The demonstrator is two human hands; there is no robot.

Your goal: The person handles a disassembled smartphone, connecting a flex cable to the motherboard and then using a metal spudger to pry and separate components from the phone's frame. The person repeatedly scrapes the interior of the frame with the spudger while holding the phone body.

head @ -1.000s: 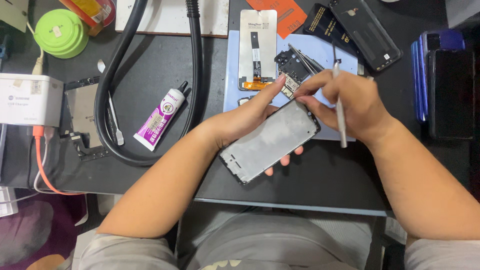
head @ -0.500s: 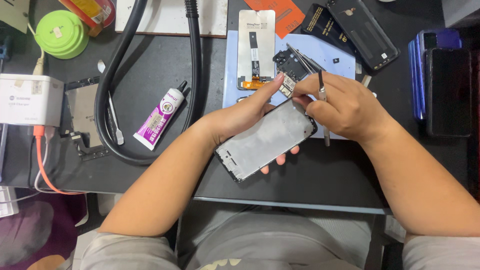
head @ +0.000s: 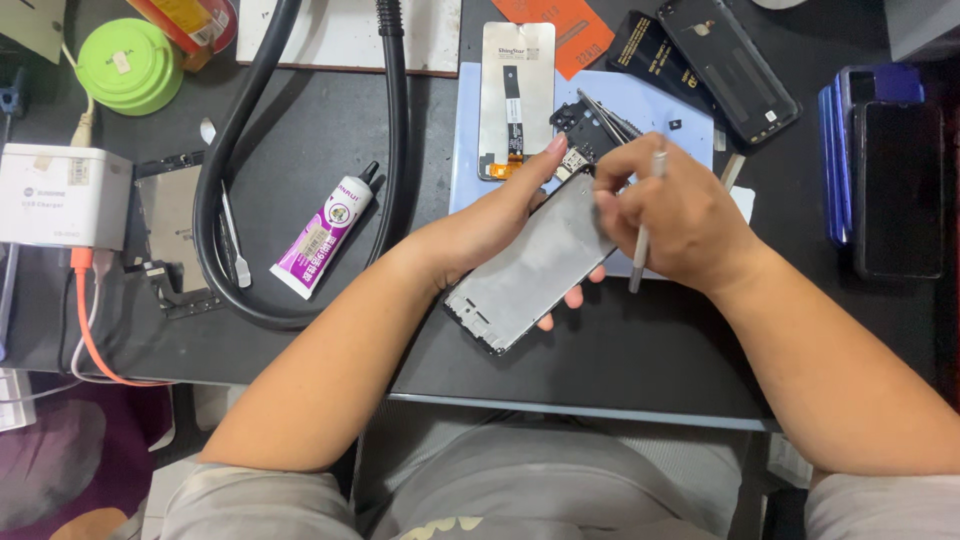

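In the head view, the left hand point(head: 500, 215) cradles a phone frame point(head: 530, 268) from beneath, lifted just above the dark work mat point(head: 650, 350); its fingers curl under the frame's right edge, with fingertips point(head: 570, 298) showing past it and the thumb laid along the far left edge. The frame's long axis runs diagonally, from near left to far right. The right hand point(head: 680, 215) sits at the frame's far right end, so it is the nearer hand to that corner; its fingers are pressed together, pinching a slim grey tool point(head: 645, 225) that points back toward the person, while the fingertips touch the frame's upper edge. Just beyond lie a screen panel with an orange flex point(head: 515, 95) and a black inner cover point(head: 585, 130) on a pale blue sheet point(head: 660, 110); a glue tube point(head: 325, 235) rests well to the left inside a black hose loop point(head: 215, 200). Against half a second ago, the right hand has shifted slightly right and the tool stands more upright; the frame has barely moved.
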